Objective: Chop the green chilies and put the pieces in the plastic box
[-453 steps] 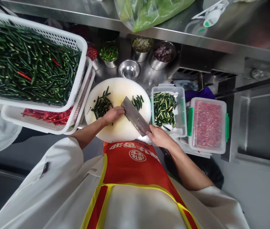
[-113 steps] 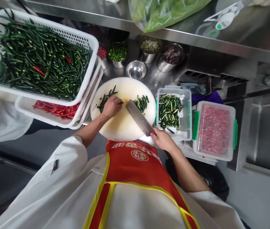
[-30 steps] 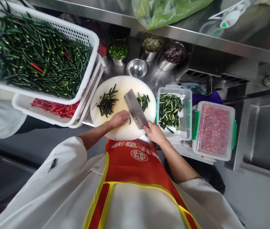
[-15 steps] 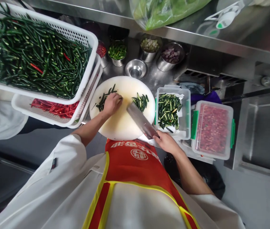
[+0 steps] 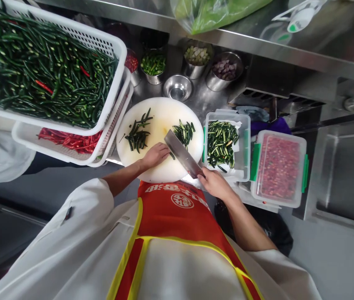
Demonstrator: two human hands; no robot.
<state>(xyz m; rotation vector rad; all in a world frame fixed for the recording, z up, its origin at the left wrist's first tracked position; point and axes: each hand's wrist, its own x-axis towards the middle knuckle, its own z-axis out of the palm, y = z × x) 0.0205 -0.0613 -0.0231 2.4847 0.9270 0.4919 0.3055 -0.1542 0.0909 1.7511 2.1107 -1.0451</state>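
My right hand (image 5: 215,182) grips the handle of a cleaver (image 5: 183,155), whose broad blade slants over the right half of a round white cutting board (image 5: 133,162). Closed fingers of my left hand (image 5: 157,155) are at a green chili pepper (image 5: 172,156), just left of the blade. A loose pile of whole green chilies (image 5: 138,139) lies on the board's left side. Beyond the blade, sliced green chilies (image 5: 183,133) are heaped near the right rim. A clear plastic box (image 5: 245,146) of cut chilies stands right of the board.
At left, a white basket (image 5: 114,50) of green chilies sits stacked above another with red chilies (image 5: 71,141). Behind the board are a steel bowl (image 5: 178,87) and several steel pots. A lidded box of reddish minced food (image 5: 279,168) is at right. A steel shelf (image 5: 252,48) overhangs the back.
My left hand has moved from the chili pile toward the near middle of the board, with a chili at its fingertips. The cleaver has shifted slightly left and up.
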